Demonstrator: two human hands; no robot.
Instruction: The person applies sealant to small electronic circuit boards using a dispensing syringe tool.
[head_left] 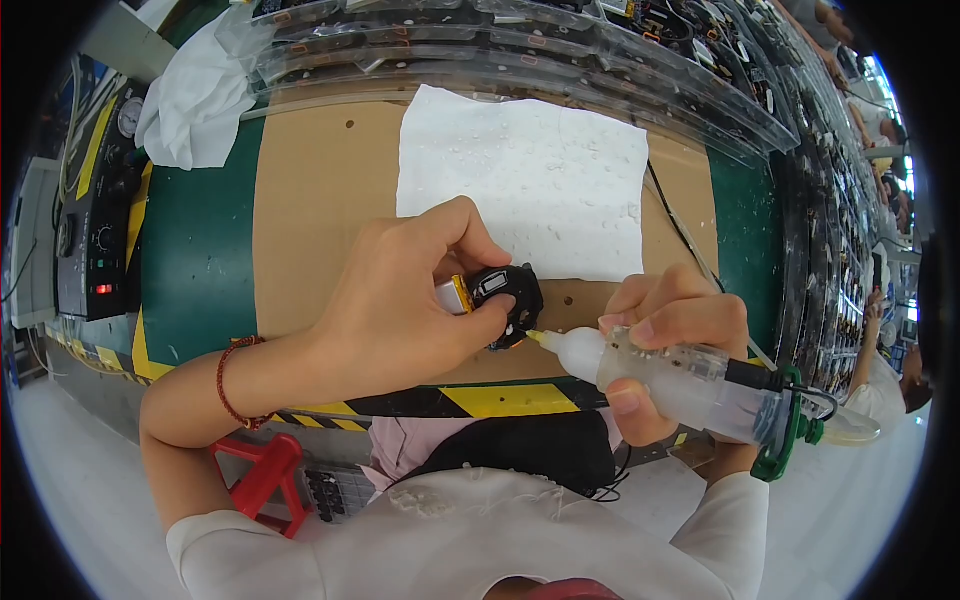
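From where I stand, the left hand (415, 280) pinches a small black watch-like housing (521, 290) between thumb and fingers, above the cardboard sheet (325, 200) on the green bench (200, 260), with a silvery battery-like pack (452, 296) at its left side. The right hand (690, 318) is wrapped round a clear dispensing syringe (670, 380), its yellowish nozzle (541, 338) slanted in at the housing's lower right edge; whether it touches I can't tell. It looks like careful dispensing to me, so I'd keep the nozzle at one shallow angle, just at the edge, and turn the housing with the left fingertips rather than swing the syringe. The left thumb sits close to the nozzle and ought to stay clear of anything wet. Small, even doses would serve best, and a blob on the nozzle could go on the white wiping sheet (520, 180), which is already speckled with droplets. As for writing, the black control box (85, 225) has a yellow strip (95, 150) and a red-lit display (103, 289), but I can make out no wording there. The syringe barrel has a few small marks, too faint to read, and I see no brand on the housing.
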